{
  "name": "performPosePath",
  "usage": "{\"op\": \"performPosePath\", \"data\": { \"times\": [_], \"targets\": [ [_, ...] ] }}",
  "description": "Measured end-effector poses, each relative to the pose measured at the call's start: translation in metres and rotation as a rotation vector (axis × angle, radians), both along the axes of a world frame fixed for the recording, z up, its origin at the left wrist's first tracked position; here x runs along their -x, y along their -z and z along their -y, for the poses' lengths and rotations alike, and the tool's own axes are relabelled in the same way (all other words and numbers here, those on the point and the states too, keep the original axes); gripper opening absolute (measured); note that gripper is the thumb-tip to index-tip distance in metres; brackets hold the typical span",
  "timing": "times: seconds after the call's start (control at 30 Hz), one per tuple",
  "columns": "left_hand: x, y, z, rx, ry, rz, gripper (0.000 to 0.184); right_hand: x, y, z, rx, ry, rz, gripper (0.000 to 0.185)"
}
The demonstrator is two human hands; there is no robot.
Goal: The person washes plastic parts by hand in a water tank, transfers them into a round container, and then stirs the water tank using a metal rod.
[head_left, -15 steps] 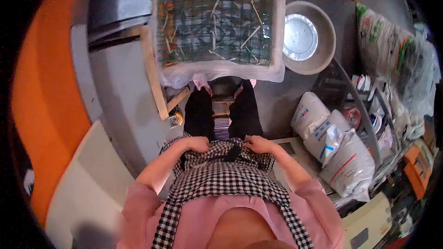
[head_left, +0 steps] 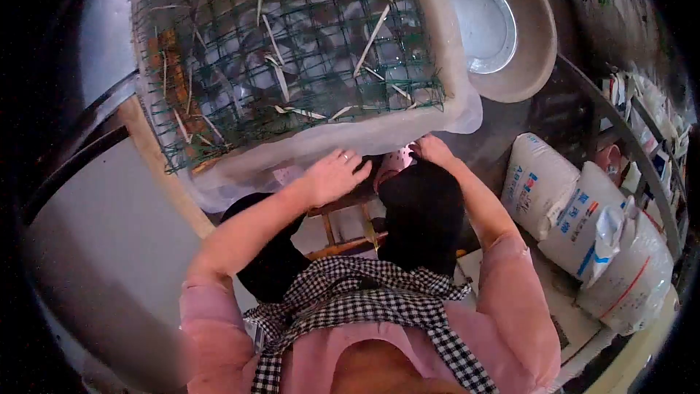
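Observation:
My left hand (head_left: 337, 176), with a ring on one finger, has its fingers apart over the near edge of the plastic-lined tub (head_left: 292, 147). Nothing shows in it. My right hand (head_left: 434, 150) is beside a pink patterned shoe (head_left: 397, 160) at the end of my black trouser leg (head_left: 421, 204); its fingertips are partly hidden, and what they hold, if anything, is too small to tell. A green mesh (head_left: 313, 51) with pale strips on it lies over the tub. My checked apron (head_left: 357, 284) is bunched at my lap.
A large round basin (head_left: 536, 36) with a metal bowl (head_left: 481, 25) inside stands right of the tub. White printed sacks (head_left: 543, 182) lie at the right beside a curved metal rail (head_left: 620, 131). A wooden strip (head_left: 169, 175) runs along the left.
Both hands have left the apron and reached forward to the tub edge and shoe. The view has moved closer to the tub, and my right leg looks raised.

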State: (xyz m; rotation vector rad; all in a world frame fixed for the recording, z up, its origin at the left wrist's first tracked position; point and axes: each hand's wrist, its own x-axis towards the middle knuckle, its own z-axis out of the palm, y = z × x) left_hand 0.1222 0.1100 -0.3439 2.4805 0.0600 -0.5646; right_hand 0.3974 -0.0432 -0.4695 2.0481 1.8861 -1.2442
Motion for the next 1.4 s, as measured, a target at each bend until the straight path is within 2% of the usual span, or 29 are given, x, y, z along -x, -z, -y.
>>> {"op": "performPosePath", "data": {
  "times": [0.07,0.1,0.13,0.17,0.2,0.27,0.3,0.33,0.37,0.4,0.5,0.57,0.6,0.67,0.7,0.73,0.77,0.83,0.87,0.93,0.97,1.0,1.07,1.1,1.23,1.3,1.33,1.4],
  "targets": [
    [0.004,0.02,-0.011,-0.271,-0.061,0.381,0.056,-0.003,0.013,0.007,-0.161,-0.109,0.07,0.027],
    [0.004,0.022,-0.014,-0.286,-0.057,0.387,0.056,-0.003,0.015,0.01,-0.244,-0.167,0.107,0.027],
    [0.002,0.018,-0.017,-0.421,-0.215,0.321,0.064,-0.005,0.016,0.014,-0.26,-0.166,0.114,0.027],
    [-0.001,0.015,-0.02,-0.558,-0.376,0.258,0.073,-0.008,0.013,0.015,-0.428,-0.245,0.163,0.029],
    [0.003,0.019,-0.018,-0.578,-0.377,0.267,0.073,-0.008,0.009,0.017,-0.596,-0.326,0.211,0.031],
    [0.017,0.031,-0.012,-0.504,-0.48,0.111,0.095,0.0,-0.014,0.019,-0.683,-0.284,0.26,0.035],
    [0.016,0.035,-0.014,-0.534,-0.479,0.13,0.095,0.002,-0.025,0.014,-0.754,-0.242,0.305,0.039],
    [0.017,0.036,-0.011,-0.562,-0.429,0.09,0.08,0.005,-0.034,0.017,-0.82,-0.197,0.346,0.044],
    [0.017,0.04,-0.011,-0.587,-0.379,0.049,0.066,0.001,-0.033,0.02,-0.757,-0.187,0.443,0.059],
    [0.017,0.047,-0.01,-0.61,-0.38,0.064,0.066,0.003,-0.039,0.015,-0.782,-0.185,0.456,0.059],
    [0.017,0.051,-0.013,-0.627,-0.455,0.2,0.008,0.012,-0.054,0.002,-0.957,-0.033,0.592,0.063],
    [0.017,0.036,-0.017,-0.654,-0.51,0.178,0.009,0.011,-0.055,-0.003,-0.901,-0.069,0.877,0.065],
    [0.016,0.029,-0.022,-0.668,-0.57,0.155,0.01,0.007,-0.054,-0.007,-0.919,-0.065,0.883,0.065],
    [0.02,0.033,-0.025,-0.704,-0.616,0.279,0.01,-0.017,-0.054,-0.012,-0.834,0.044,0.863,0.057],
    [0.018,0.03,-0.027,-0.71,-0.677,0.276,0.011,-0.032,-0.056,-0.02,-0.793,-0.014,0.857,0.039],
    [0.016,0.027,-0.025,-0.705,-0.736,0.267,0.011,-0.037,-0.066,-0.026,-0.797,-0.014,0.863,0.039],
    [0.013,0.026,-0.024,-0.705,-0.735,0.274,0.011,-0.044,-0.076,-0.033,-0.847,-0.027,0.861,0.03],
    [0.004,0.024,-0.021,-0.634,-0.756,0.126,0.016,-0.055,-0.091,-0.049,-0.92,0.005,0.825,0.014],
    [0.0,0.024,-0.019,-0.631,-0.752,0.125,0.016,-0.059,-0.095,-0.057,-0.916,0.007,0.825,0.014],
    [-0.011,0.025,-0.011,-0.696,-0.707,0.113,0.039,-0.065,-0.105,-0.071,-0.873,0.085,0.808,0.014],
    [-0.013,0.031,-0.009,-0.688,-0.657,0.102,0.07,-0.065,-0.107,-0.076,-0.86,0.108,0.818,0.014],
    [-0.014,0.029,-0.002,-0.684,-0.655,0.092,0.07,-0.064,-0.108,-0.081,-0.853,0.107,0.809,0.014],
    [-0.02,0.026,0.008,-0.687,-0.646,0.234,0.083,-0.066,-0.107,-0.094,-0.92,0.134,0.772,0.014],
    [-0.02,0.027,0.004,-0.698,-0.612,0.193,0.093,-0.066,-0.107,-0.101,-0.917,0.133,0.764,0.014],
    [-0.026,0.038,-0.013,-0.74,-0.674,0.08,0.094,-0.072,-0.107,-0.112,-1.062,0.084,0.73,0.016],
    [-0.028,0.043,-0.021,-0.855,-0.634,0.079,0.078,-0.075,-0.106,-0.113,-1.124,0.074,0.716,0.017],
    [-0.028,0.054,-0.028,-0.851,-0.632,0.078,0.078,-0.074,-0.106,-0.115,-1.121,0.084,0.695,0.018],
    [-0.031,0.07,-0.034,-0.836,-0.637,0.099,0.05,-0.072,-0.106,-0.115,-1.109,0.093,0.67,0.019]
  ]
}}
